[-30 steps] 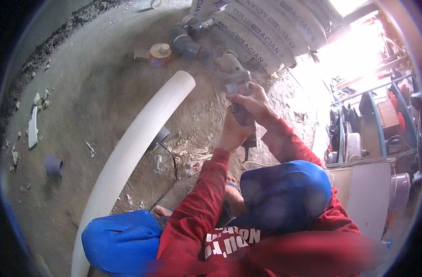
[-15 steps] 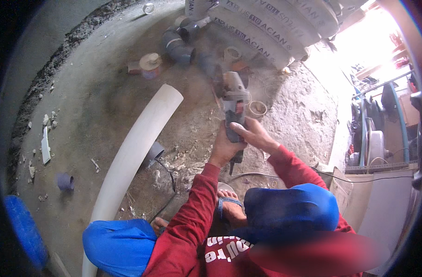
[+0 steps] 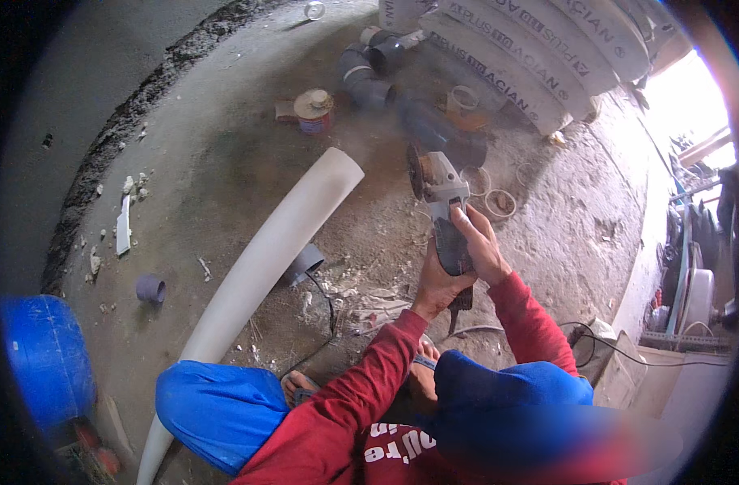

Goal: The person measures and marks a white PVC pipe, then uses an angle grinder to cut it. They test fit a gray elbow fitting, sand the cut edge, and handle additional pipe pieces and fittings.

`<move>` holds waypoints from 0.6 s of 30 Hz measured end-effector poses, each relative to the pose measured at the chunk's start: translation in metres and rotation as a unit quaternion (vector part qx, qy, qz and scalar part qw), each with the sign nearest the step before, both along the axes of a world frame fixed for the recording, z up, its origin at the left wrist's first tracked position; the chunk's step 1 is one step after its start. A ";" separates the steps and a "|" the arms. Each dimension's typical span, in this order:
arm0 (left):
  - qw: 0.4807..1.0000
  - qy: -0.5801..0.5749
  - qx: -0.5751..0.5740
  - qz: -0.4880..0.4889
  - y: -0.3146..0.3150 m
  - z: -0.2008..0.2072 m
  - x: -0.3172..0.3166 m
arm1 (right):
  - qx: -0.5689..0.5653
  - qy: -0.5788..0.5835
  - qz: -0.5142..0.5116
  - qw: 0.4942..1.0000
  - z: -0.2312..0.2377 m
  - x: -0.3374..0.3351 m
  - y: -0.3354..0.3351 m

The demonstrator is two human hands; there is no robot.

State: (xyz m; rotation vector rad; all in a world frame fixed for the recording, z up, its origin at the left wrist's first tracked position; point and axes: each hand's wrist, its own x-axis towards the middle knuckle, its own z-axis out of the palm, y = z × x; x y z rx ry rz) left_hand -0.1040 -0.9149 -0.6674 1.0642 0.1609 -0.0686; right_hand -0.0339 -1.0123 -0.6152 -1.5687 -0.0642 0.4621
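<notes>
Both my hands are closed around an angle grinder, held above the floor in front of me. My left hand wraps the rear of its body from the left and below. My right hand grips the body from the right, the thumb lying along the top. The grinder's disc faces left, apart from the long white plastic pipe. This pipe slants across the floor and passes under my left knee; its cut end points away from me. Whether the disc spins I cannot tell. Dust hazes the air beyond it.
Grey elbow pipes, a dark pipe piece, a lidded can and a white ring lie ahead. Printed white pipes are stacked behind. A blue barrel stands left; a black cord runs at right.
My view has swung left, so the scene sits farther right. The grinder has turned in my hands and its disc shows now. My right hand's grip has changed, its thumb now forward along the body.
</notes>
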 end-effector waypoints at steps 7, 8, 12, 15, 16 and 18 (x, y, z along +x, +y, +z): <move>0.990 0.120 0.007 -0.074 0.006 -0.017 0.000 | 0.013 -0.021 -0.033 0.999 -0.018 0.004 0.010; 0.994 0.086 0.028 -0.055 0.006 -0.019 0.000 | 0.034 -0.009 -0.029 0.999 -0.020 0.005 0.010; 0.993 0.034 0.110 0.018 -0.004 -0.027 -0.005 | 0.057 0.032 -0.012 0.998 -0.022 0.003 0.005; 0.988 0.032 0.148 0.022 -0.016 -0.035 -0.011 | -0.086 -0.028 -0.015 0.996 -0.023 -0.001 -0.002; 0.987 0.051 0.152 0.008 -0.022 -0.038 -0.013 | -0.109 -0.032 -0.014 0.993 -0.024 -0.001 -0.006; 0.981 0.072 0.179 -0.015 -0.030 -0.045 -0.018 | -0.169 -0.038 -0.018 0.985 -0.032 -0.001 -0.011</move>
